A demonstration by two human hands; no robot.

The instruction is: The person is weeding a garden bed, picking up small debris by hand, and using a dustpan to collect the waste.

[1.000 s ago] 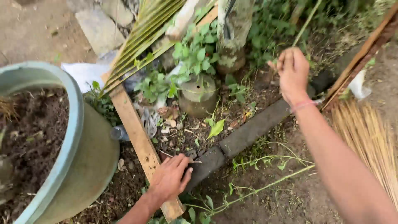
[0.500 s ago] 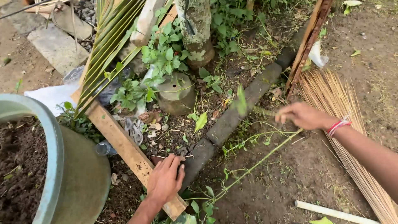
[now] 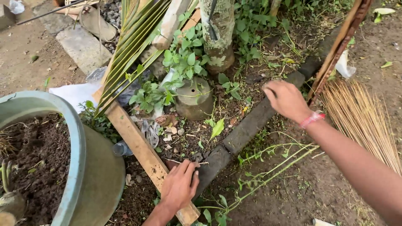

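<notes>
My left hand (image 3: 180, 186) lies flat, fingers spread, on the low end of a wooden plank (image 3: 134, 140), its fingertips reaching a dark stone edging (image 3: 247, 127). My right hand (image 3: 287, 100) hovers over the far part of that edging, back towards me, fingers loosely curled, with nothing visible in it. A pink band is on its wrist. A long thin green vine (image 3: 276, 167) lies on the bare soil below my right forearm, apart from both hands.
A large green pot (image 3: 90, 167) filled with soil stands at the left. A palm frond (image 3: 134, 46), an overturned small pot (image 3: 193, 98) and a tree trunk (image 3: 217, 33) sit beyond the plank. At the right lies a straw broom (image 3: 364, 117).
My right hand has risen from the vine near the ground back up over the edging. The vine now lies loose on the soil. My left hand stays on the plank.
</notes>
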